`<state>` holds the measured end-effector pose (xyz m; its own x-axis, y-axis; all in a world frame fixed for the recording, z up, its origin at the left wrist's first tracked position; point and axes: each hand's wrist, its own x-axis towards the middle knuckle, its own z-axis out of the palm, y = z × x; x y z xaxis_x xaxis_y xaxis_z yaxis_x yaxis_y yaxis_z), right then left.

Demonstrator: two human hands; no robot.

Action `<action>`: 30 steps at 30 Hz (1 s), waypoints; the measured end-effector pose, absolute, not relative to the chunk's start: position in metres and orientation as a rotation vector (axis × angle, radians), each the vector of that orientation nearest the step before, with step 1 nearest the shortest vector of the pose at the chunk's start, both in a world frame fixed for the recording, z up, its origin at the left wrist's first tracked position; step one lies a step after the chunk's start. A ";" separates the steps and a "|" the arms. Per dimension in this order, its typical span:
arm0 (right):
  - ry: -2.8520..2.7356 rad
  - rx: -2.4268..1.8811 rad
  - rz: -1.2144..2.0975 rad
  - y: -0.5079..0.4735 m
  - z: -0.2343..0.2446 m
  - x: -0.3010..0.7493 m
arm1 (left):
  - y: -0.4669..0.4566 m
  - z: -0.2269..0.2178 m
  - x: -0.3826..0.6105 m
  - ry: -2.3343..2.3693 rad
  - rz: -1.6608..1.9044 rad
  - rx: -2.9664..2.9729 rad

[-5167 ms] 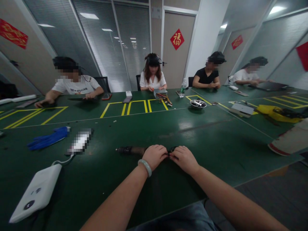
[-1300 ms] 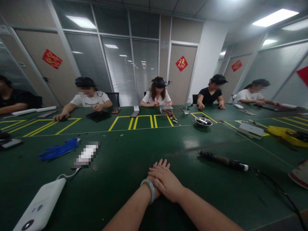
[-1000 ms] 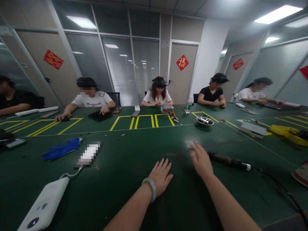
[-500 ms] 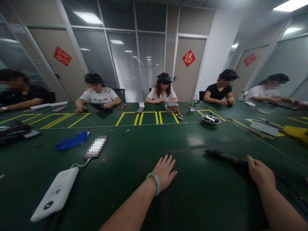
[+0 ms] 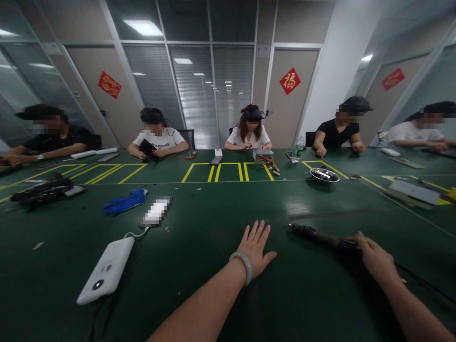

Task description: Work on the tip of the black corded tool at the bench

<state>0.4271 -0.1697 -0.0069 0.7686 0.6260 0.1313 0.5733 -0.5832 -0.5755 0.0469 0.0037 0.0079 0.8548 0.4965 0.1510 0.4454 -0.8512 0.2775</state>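
Observation:
My left hand (image 5: 253, 251) lies palm down on the green table (image 5: 306, 304), fingers spread, with nothing in it. A pale green bangle (image 5: 242, 266) circles that wrist. On the right, my right hand (image 5: 378, 260) is closed around the rear part of a dark, slim electric screwdriver (image 5: 317, 234). Its narrow tip points left, toward my left hand but apart from it. From the tool's back end a black cord (image 5: 423, 280) runs off to the right. The right fingertips are partly hidden behind the hand.
At left lie a white power bank (image 5: 107, 270), cabled to a phone (image 5: 156, 212), a blue glove (image 5: 125, 202) and a black bundle (image 5: 41, 192). Farther off are a metal bowl (image 5: 324, 176), a water bottle (image 5: 298, 149) and a grey box with wires (image 5: 262, 154). Several people sit opposite.
The view has turned left, so the table's things appear farther right. My right hand has brought the electric screwdriver leftward, closer to my left hand, which stays flat.

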 end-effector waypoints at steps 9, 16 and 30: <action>-1.374 -1.984 0.256 -0.086 -0.001 0.241 | -0.017 0.022 0.060 0.582 0.487 2.946; -1.504 -1.860 0.456 -0.057 -0.003 0.182 | -0.007 0.014 0.061 0.752 0.416 2.950; -1.700 -2.347 -0.149 -0.160 0.026 0.233 | -0.004 0.018 0.067 0.676 0.540 2.818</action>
<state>0.2326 -0.1596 0.0259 0.3182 0.9219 0.2210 0.9463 -0.2947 -0.1331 0.0668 -0.0036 0.0180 0.8294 0.4696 0.3027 0.3993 -0.8771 0.2668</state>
